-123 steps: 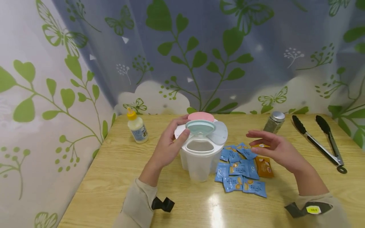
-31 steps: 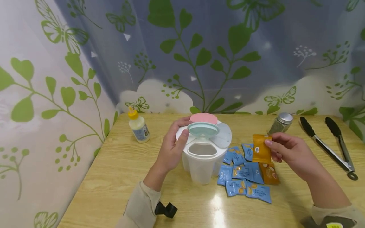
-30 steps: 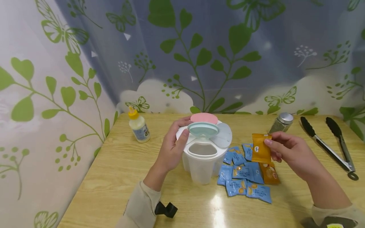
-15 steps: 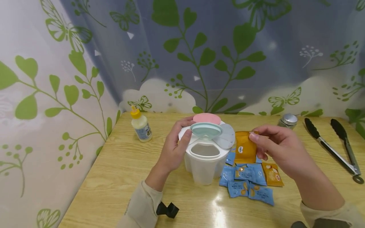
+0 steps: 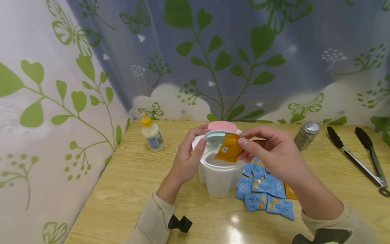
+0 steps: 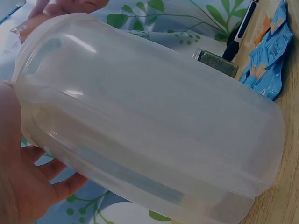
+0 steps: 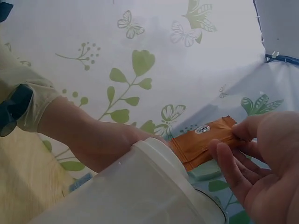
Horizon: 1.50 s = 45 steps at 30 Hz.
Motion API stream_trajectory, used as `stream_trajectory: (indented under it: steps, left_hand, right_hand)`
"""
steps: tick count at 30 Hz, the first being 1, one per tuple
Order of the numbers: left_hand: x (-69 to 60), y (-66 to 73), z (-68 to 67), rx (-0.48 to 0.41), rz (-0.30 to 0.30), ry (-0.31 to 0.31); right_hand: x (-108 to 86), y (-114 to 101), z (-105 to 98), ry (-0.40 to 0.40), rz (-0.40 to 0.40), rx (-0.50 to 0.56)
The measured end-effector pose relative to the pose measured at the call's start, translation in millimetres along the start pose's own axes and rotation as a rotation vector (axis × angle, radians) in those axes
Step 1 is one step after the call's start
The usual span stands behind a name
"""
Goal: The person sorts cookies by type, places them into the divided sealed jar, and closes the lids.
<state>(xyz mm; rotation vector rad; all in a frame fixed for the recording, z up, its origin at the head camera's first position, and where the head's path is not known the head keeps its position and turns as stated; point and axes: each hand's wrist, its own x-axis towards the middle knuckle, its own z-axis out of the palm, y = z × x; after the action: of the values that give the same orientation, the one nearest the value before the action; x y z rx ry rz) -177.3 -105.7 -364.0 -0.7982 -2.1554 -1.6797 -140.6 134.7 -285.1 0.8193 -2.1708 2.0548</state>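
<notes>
A translucent container [image 5: 218, 181] with a white top stands upright on the table. Its teal flap [image 5: 214, 138] is raised behind an uncovered front opening; a pink lid [image 5: 222, 127] is at the back. My left hand [image 5: 186, 161] grips the container's left side, thumb on the top. In my right hand [image 5: 271, 152], thumb and fingers pinch an orange packet [image 5: 228, 148], tilted above the front opening. The right wrist view shows the packet [image 7: 203, 142] over the container's rim, pinched by my right hand [image 7: 266, 163]. Blue packets [image 5: 263, 186] lie right of the container, partly beneath my right hand.
A yellow-capped bottle [image 5: 153, 137] stands at the table's back left. Behind my right hand is a silver-lidded jar [image 5: 305, 136], with black-tipped tongs [image 5: 359, 164] farther right. Another orange packet [image 5: 290, 192] lies partly hidden by my right forearm. A patterned curtain borders the table's back.
My right hand has picked up the orange packet and carried it left, from above the blue packets to above the container's opening, where it now tilts. My left hand keeps its grip.
</notes>
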Motion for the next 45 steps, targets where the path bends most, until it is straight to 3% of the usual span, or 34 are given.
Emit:
stream_trajectory:
  steps: [10, 15, 21, 28, 31, 36, 40, 45]
  left_hand:
    - [-0.3, -3.0, 0.7, 0.014, -0.005, 0.007]
    - [0.7, -3.6, 2.5, 0.005, 0.010, 0.017]
    - [0.2, -4.3, 1.5, -0.003, 0.021, 0.022]
    - [0.1, -4.4, 2.3, -0.007, 0.026, 0.021]
    - [1.3, -4.7, 3.6, -0.009, 0.035, 0.023]
    - [1.7, -5.0, 3.9, -0.008, 0.038, 0.021]
    - [1.8, -3.9, 3.6, -0.006, 0.032, 0.020]
    - [1.2, -1.4, 2.2, -0.010, 0.018, 0.022]
  right_hand:
    - [-5.8, 7.1, 6.9, 0.010, 0.106, -0.126]
    - [-8.9, 8.5, 0.2, 0.000, 0.174, -0.117]
    - [-14.0, 13.9, -11.2, -0.053, 0.154, -0.057]
    - [-29.1, 27.0, -34.0, -0.107, 0.081, -0.001]
    - [-37.1, 33.0, -47.3, -0.157, 0.061, -0.022]
    - [-52.8, 45.3, -68.0, -0.249, 0.073, -0.094]
    - [-62.7, 56.3, -81.8, -0.308, 0.080, -0.092]
    - [-72.1, 67.8, -99.0, -0.304, 0.144, -0.109]
